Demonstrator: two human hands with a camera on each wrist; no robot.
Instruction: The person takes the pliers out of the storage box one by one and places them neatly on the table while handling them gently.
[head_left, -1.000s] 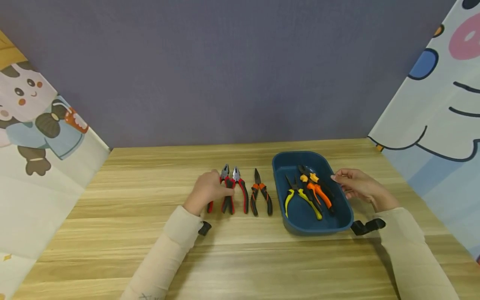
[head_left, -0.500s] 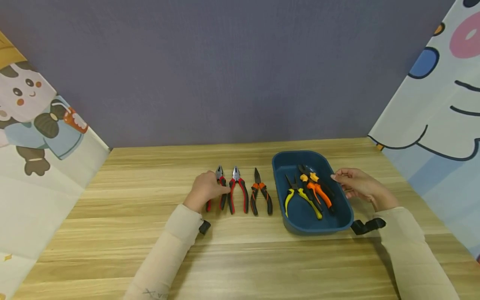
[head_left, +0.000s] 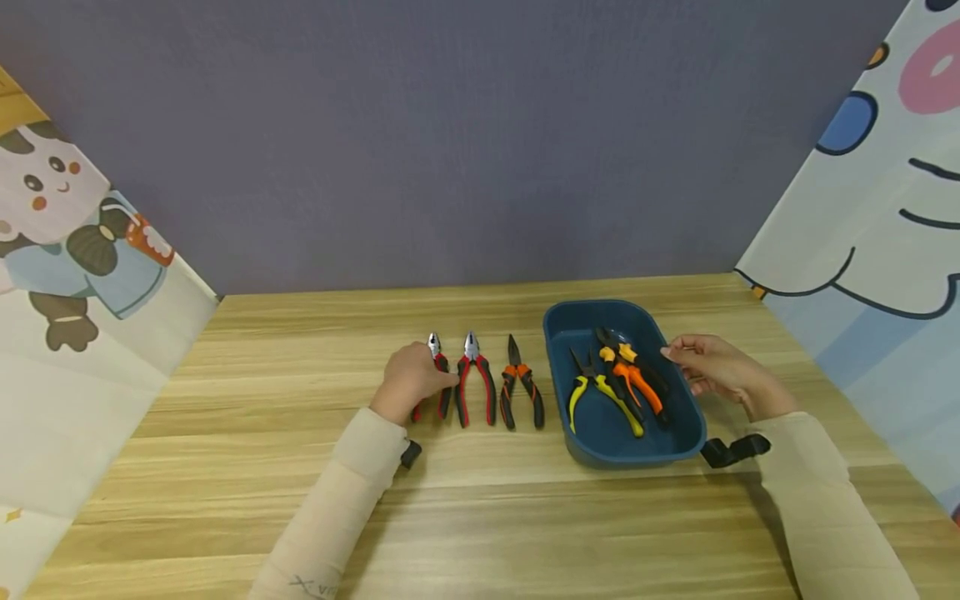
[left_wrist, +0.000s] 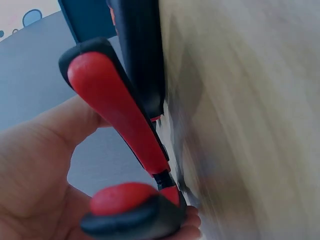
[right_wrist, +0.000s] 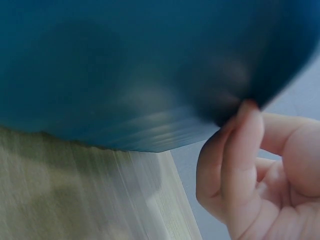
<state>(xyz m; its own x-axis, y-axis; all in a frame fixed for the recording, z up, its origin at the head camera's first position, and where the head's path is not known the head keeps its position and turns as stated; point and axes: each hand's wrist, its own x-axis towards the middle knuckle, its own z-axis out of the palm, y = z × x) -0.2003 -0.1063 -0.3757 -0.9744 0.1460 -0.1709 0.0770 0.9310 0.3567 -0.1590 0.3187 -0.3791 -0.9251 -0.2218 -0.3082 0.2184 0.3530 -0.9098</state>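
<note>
My left hand (head_left: 410,382) grips a pair of red-and-black combination pliers (head_left: 434,344), which lies low over the table with its jaws pointing away. In the left wrist view the red-and-black handles (left_wrist: 117,110) run between the thumb and the curled fingers; the hand covers part of them in the head view. Just to the right lies a second, similar pair of combination pliers (head_left: 471,347). My right hand (head_left: 716,373) pinches the right rim of a dark blue plastic bin (head_left: 637,461), thumb at the rim and fingers against the outer wall (right_wrist: 150,90).
Orange-and-black long-nose pliers (head_left: 514,350) lie between the red pairs and the bin. Inside the bin are yellow-handled pliers (head_left: 574,403) and orange-and-black ones (head_left: 645,390) in a loose pile. A grey partition (head_left: 480,150) closes off the back of the wooden table (head_left: 480,525).
My left hand has shifted a little left with the combination pliers, which overlapped the second pair before and now lie apart from it. My right hand and the bin have stayed put.
</note>
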